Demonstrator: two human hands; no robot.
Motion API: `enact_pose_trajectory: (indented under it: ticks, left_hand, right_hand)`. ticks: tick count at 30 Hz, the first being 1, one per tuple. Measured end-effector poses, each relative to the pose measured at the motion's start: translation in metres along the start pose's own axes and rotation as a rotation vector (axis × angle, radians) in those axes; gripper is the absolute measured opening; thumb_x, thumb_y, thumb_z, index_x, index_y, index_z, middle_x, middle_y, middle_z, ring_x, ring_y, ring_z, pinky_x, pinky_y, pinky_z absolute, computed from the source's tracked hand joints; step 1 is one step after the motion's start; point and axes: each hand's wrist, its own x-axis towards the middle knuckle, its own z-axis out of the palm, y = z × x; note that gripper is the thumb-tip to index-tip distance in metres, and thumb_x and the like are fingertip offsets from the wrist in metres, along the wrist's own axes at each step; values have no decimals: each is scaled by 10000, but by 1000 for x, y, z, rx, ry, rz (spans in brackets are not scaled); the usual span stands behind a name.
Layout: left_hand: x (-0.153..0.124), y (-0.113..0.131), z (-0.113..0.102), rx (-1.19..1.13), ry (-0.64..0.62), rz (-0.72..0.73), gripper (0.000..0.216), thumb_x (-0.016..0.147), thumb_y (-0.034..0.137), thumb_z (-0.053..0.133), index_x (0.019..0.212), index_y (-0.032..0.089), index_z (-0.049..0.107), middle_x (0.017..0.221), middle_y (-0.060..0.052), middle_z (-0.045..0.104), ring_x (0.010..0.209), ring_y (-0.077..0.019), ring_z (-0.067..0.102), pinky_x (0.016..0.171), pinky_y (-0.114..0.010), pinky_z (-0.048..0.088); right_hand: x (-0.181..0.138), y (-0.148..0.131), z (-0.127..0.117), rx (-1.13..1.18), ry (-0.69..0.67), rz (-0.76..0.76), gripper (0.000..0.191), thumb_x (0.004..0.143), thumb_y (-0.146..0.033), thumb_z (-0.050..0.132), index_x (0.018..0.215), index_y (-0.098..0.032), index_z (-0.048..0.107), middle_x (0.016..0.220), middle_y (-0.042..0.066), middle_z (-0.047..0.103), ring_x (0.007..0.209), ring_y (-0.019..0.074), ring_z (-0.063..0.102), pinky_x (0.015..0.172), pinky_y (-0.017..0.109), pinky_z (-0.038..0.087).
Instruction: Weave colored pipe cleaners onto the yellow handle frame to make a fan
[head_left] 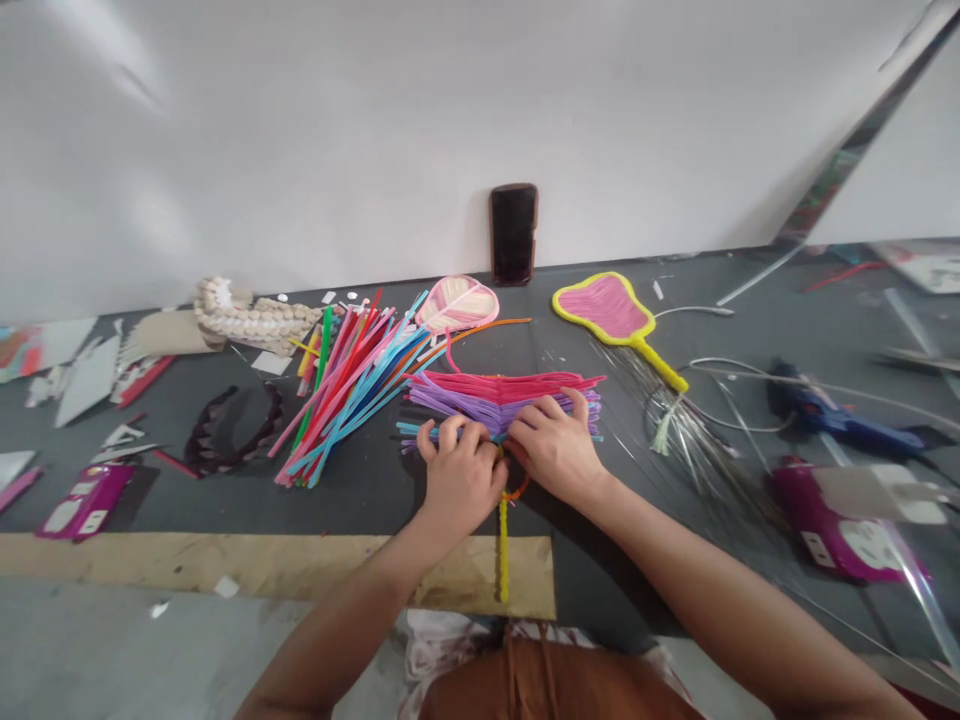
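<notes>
Rows of pink, purple and blue pipe cleaners (499, 388) lie side by side on the dark table in front of me, dipping at the middle. My left hand (463, 470) has its fingers curled over the lower left of these rows. On the lower right, my right hand (556, 445) presses with bent fingers, its thumb side close to the left fingertips. What the fingertips pinch at the centre is partly hidden. A twisted yellow stem (503, 550) runs down from between the hands toward me. Beside it curls a short orange pipe cleaner (519, 490).
Loose coloured pipe cleaners (352, 385) are heaped at left, near a dark headband (234, 430). Behind lie a pink leaf shape (459, 304) and a yellow-edged pink shape (606, 306). A phone (514, 235) leans on the wall. A blue glue gun (832, 412) lies right.
</notes>
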Motion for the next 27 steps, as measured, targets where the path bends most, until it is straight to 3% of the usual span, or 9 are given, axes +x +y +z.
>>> enact_pose_trajectory:
  ticks: [16,22,27]
  left_hand:
    - [8,9,2,-35,-61,-101,59,771,220,651,721,194,667,1028,-59,678,1118,-296,483,959,-537,280]
    - [5,-1,-1,-26,-2,0,136,886,277,600,798,214,681,1009,-44,708,1070,-273,517,973,-540,258]
    - [-2,-10,2,58,103,147,179,916,191,559,966,279,706,1019,-20,734,1074,-254,527,1005,-521,228]
  right_hand:
    - [0,-2,0,-41,24,23,155,883,-242,609,737,-196,633,813,5,698,884,192,500,1031,493,151]
    - [-1,4,-2,-7,12,3,138,895,-258,607,778,-211,663,846,9,704,911,196,510,1050,496,137]
    - [-4,8,-3,31,-18,-27,137,904,-225,590,817,-229,696,868,7,712,927,188,526,1071,493,115]
